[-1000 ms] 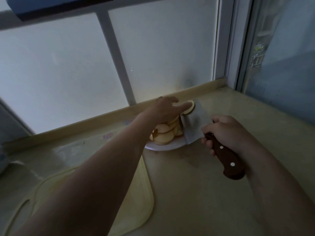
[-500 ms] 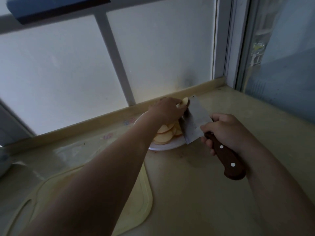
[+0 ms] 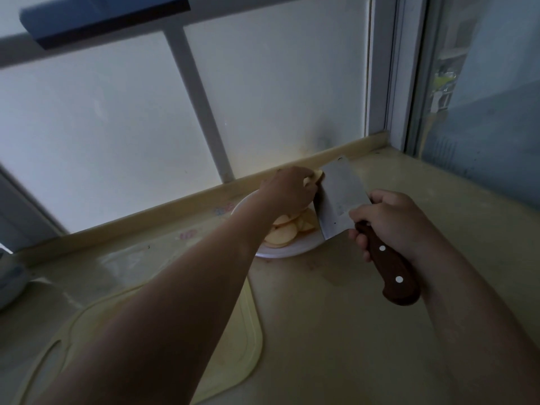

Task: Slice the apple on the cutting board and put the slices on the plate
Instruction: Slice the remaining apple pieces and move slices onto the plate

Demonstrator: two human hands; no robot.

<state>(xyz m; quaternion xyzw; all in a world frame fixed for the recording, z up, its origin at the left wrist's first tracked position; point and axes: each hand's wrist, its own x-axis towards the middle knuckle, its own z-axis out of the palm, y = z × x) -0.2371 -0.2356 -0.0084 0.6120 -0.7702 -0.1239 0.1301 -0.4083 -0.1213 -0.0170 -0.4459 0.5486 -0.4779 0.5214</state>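
A white plate [image 3: 295, 250] near the back wall holds several pale apple slices [image 3: 282, 232]. Over the plate, my left hand [image 3: 287, 190] curls its fingers round an apple slice [image 3: 402, 174] that lies against the cleaver's blade. My right hand [image 3: 388, 219] grips the brown riveted handle of the cleaver [image 3: 340, 197], whose broad blade tilts over the plate's right side. The yellow cutting board [image 3: 248, 346] lies at the lower left, mostly hidden under my left forearm.
The yellowish counter [image 3: 336, 331] ends at a low ledge below a frosted window [image 3: 117, 127]. A window frame and a glass pane stand at the right. A pale object [image 3: 8, 282] sits at the far left edge.
My left hand has drawn the slice along the blade toward the plate, its fingers curling more. The cleaver tilted up a little; my right hand barely moved.
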